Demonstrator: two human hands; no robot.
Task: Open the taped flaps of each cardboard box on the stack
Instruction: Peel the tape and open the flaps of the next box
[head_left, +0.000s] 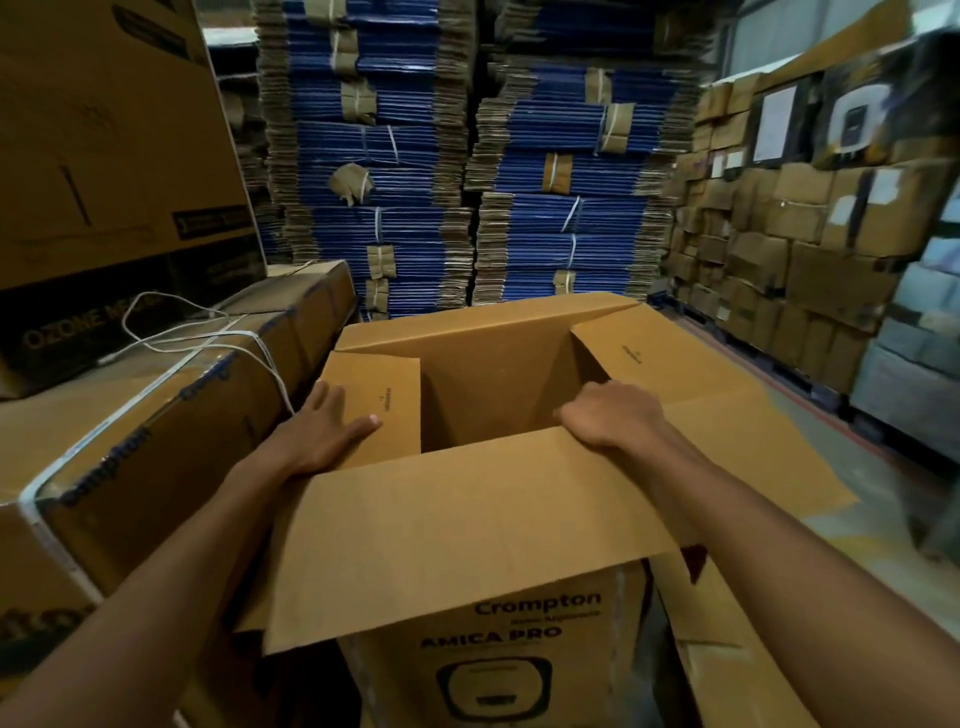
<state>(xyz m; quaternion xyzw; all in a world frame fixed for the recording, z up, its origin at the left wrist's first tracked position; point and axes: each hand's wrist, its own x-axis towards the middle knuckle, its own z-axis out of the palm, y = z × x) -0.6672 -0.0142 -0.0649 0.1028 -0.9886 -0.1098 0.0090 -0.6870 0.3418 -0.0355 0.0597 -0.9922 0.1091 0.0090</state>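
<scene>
The open box (483, 519) runs off the bottom edge, its lower print cut away, and its floor lies hidden behind the near flap (467, 535). The right hand (608, 415) curls its fingertips out of sight over that flap's edge. The wrapped cartons (810, 223) at right are blurred, their labels unreadable.

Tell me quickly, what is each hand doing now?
Left hand: open, lying flat on the left flap of the box.
Right hand: closed over the edge of the near flap.
</scene>
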